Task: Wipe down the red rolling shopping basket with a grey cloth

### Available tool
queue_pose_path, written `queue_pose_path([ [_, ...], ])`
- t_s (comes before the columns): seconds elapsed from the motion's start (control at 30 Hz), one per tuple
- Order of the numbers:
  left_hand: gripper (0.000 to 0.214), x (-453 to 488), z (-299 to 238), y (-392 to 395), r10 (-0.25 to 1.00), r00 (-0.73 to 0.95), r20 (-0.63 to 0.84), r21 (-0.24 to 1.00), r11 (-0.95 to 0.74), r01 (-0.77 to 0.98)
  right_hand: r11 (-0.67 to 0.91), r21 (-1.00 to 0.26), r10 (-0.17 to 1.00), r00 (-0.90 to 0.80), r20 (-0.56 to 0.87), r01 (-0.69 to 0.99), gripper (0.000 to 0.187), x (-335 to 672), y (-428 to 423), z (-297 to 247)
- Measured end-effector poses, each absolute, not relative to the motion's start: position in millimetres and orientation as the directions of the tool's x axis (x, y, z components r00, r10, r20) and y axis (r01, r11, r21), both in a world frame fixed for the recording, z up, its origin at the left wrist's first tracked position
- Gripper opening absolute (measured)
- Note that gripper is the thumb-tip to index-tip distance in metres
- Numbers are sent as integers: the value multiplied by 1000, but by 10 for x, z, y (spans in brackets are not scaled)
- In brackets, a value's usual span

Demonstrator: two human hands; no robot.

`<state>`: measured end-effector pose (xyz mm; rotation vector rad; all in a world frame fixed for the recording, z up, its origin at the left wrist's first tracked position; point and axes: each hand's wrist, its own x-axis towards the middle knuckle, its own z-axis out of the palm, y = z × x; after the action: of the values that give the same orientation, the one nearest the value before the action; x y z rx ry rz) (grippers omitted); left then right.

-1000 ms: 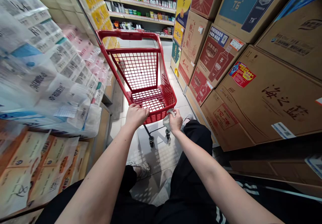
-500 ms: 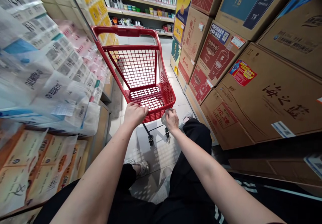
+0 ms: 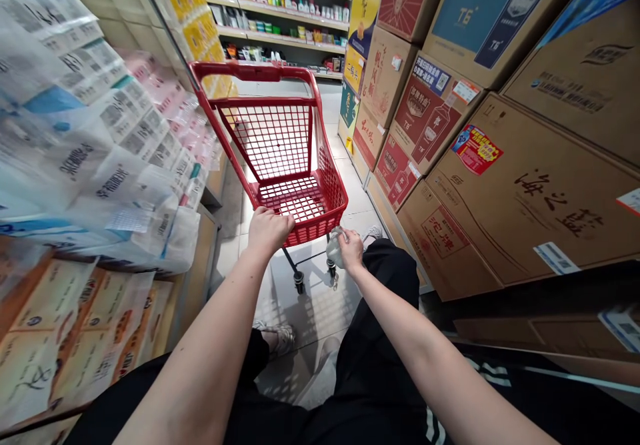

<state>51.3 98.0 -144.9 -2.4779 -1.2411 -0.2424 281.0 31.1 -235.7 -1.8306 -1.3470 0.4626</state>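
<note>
In front of me stands a red shopping cart (image 3: pixel 320 228) with a grid basket and nothing lying in it. My left hand (image 3: pixel 269 229) is closed over the cart's near rim, at its left corner. Close to the near right corner, just outside the basket, my right hand (image 3: pixel 351 247) pinches a crumpled grey-green cloth-like thing (image 3: pixel 335 251). It bunches below the fingers, and whether it is a cloth or a small pouch I cannot tell. Something small dangles beneath it, near a cart wheel (image 3: pixel 299 283).
On the left are stacked wrapped tissue packs (image 3: pixel 135 125) and orange-beige packs (image 3: pixel 65 331). Printed cardboard cartons (image 3: pixel 540 205) form a wall on the right. Ahead, shelves (image 3: pixel 295 15) hold bottles and tubes. Tiled floor (image 3: pixel 345 115) runs between them.
My right hand has shifted slightly right and down, away from the basket, and more of the grey-green thing shows. My left hand stays on the rim. The view has tilted a little.
</note>
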Motion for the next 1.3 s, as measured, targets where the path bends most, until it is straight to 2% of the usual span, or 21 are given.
queue_pose_path([
  [0.1,27,546,-1446,971,744,594,308,-240,-543,805,-48,-789,915,343,211,612,33,2717,414,-2400],
  [0.27,33,588,-1423,932,758,574,311,-196,-539,819,-98,-784,915,366,172,613,31,2574,552,-2442],
  [0.47,33,562,-1402,941,763,576,293,-214,-535,817,22,-765,966,183,181,644,28,2636,348,-2304],
  [0.53,32,584,-1408,944,760,580,292,-229,-533,814,10,-761,959,209,191,649,30,2572,317,-2263],
  [0.67,32,649,-1443,939,743,591,313,-260,-532,806,-111,-746,921,349,171,657,33,2371,391,-2245],
  [0.73,31,655,-1458,935,733,597,326,-276,-530,802,-111,-740,923,345,171,664,34,2327,417,-2248],
  [0.83,30,619,-1462,934,728,601,332,-267,-538,799,-41,-728,955,241,172,684,33,2394,352,-2250],
  [0.93,28,581,-1448,940,741,583,332,-209,-545,812,51,-679,988,63,143,733,31,2536,201,-2260],
  [1.0,27,582,-1438,946,751,572,330,-185,-543,819,67,-658,991,27,132,750,33,2591,135,-2277],
  [1.17,31,641,-1429,939,746,593,303,-237,-543,805,-92,-674,965,233,121,733,35,2496,296,-2306],
  [1.3,31,631,-1440,933,739,602,302,-242,-551,799,-139,-618,970,231,71,774,32,2411,463,-2285],
])
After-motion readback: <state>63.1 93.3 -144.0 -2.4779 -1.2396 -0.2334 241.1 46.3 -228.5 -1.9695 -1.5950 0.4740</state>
